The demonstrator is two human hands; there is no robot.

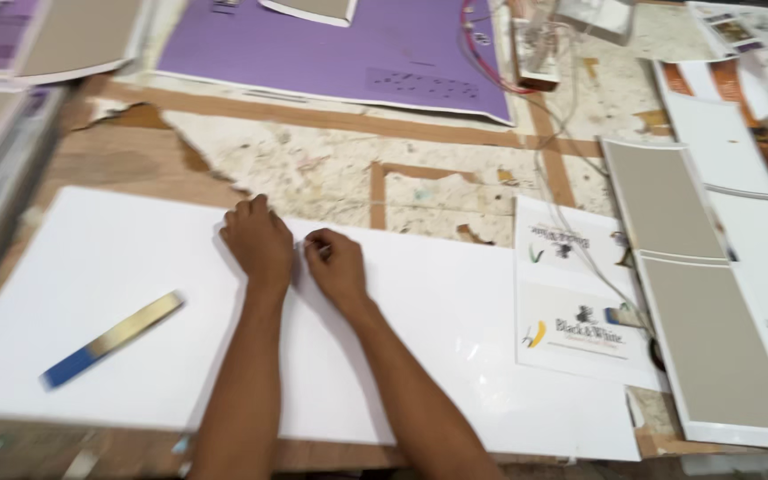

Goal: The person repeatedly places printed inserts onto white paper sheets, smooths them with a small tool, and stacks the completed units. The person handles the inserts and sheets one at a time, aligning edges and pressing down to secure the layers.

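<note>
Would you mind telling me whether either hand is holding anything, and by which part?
Neither clearly grips anything. The left hand and right hand press knuckles-up on the white sheet near its far edge; whether fingertips pinch that edge cannot be told.

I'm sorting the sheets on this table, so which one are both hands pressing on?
The large white sheet nearest the person: left hand and right hand rest on its far edge. The purple sheet lies untouched farther back.

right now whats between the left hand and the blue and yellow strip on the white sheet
Nothing: in the head view only bare white sheet lies between the left hand and the strip.
</note>
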